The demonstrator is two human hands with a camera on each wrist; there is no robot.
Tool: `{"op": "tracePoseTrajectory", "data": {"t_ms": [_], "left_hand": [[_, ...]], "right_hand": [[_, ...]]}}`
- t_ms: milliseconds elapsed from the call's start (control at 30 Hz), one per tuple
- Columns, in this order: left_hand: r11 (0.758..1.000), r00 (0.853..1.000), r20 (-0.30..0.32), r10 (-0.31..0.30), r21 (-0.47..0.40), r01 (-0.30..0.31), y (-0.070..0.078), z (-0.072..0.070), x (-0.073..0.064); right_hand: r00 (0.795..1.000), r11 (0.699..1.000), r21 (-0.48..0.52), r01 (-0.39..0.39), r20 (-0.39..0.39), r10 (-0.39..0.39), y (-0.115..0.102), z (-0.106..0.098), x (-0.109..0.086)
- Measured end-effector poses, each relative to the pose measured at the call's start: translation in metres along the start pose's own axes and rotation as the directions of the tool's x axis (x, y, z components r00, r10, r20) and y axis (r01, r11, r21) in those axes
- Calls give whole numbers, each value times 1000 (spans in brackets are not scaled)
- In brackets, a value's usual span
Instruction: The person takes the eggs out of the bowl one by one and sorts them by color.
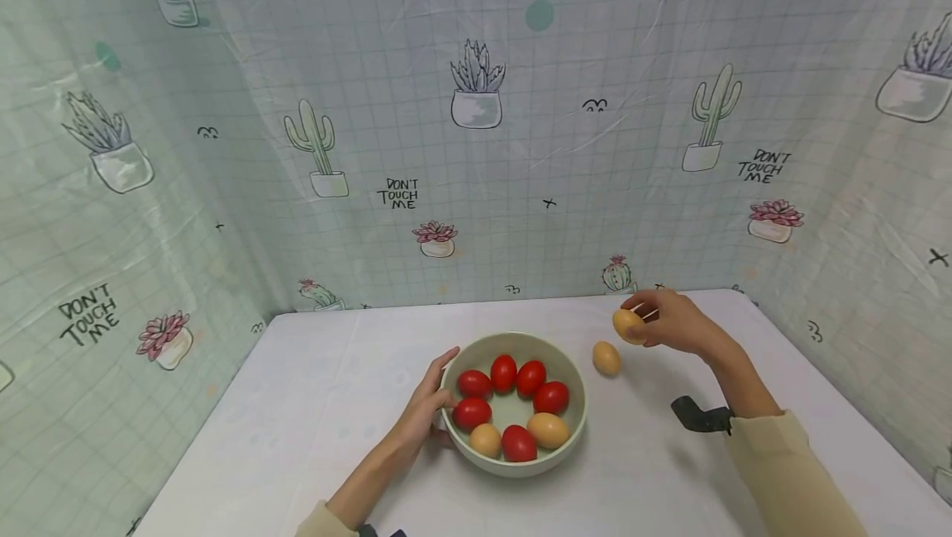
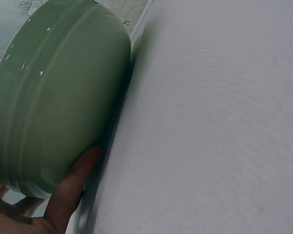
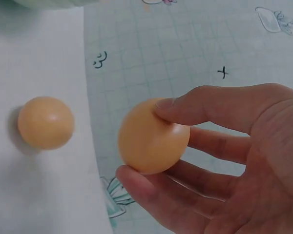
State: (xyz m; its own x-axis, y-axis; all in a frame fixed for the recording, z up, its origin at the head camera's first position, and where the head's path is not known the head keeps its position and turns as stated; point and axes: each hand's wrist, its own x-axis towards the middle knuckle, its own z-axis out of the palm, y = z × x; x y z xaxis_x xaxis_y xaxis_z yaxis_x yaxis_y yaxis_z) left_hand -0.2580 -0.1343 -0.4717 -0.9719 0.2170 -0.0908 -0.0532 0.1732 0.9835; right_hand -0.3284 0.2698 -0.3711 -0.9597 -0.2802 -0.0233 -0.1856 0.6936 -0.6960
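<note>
A pale green bowl point(image 1: 513, 475) stands on the white table, with several red eggs point(image 1: 551, 398) and two yellow-orange eggs point(image 1: 548, 430) inside along its wall. My left hand point(image 1: 424, 409) grips the bowl's left side, a finger over the rim. In the left wrist view, a digit point(image 2: 71, 192) presses low on the bowl's outer wall. Right of the bowl, my right hand point(image 1: 673, 320) pinches a yellow-orange egg point(image 3: 154, 139) between thumb and fingers, apparently raised above the tabletop. Another yellow-orange egg point(image 3: 46, 123) lies on the table between that hand and the bowl.
The white table point(image 1: 320, 405) reaches back to a fabric backdrop point(image 1: 550, 157) printed with potted plants, which also closes in both sides. A dark strap piece point(image 1: 699, 415) sticks out from my right wrist.
</note>
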Motion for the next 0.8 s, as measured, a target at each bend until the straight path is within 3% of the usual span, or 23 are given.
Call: {"op": "tracePoseTrajectory", "data": {"t_ms": [233,800], "left_hand": [[1000,1000,-4,-8,1,8,1,1,-1],[1000,1000,-8,-6,7,6,0,2,-2]], "right_hand": [[994,995,35,-92,-57,94,20,6,-2],[978,985,50,-165,-119,170,52,21,-5]]}}
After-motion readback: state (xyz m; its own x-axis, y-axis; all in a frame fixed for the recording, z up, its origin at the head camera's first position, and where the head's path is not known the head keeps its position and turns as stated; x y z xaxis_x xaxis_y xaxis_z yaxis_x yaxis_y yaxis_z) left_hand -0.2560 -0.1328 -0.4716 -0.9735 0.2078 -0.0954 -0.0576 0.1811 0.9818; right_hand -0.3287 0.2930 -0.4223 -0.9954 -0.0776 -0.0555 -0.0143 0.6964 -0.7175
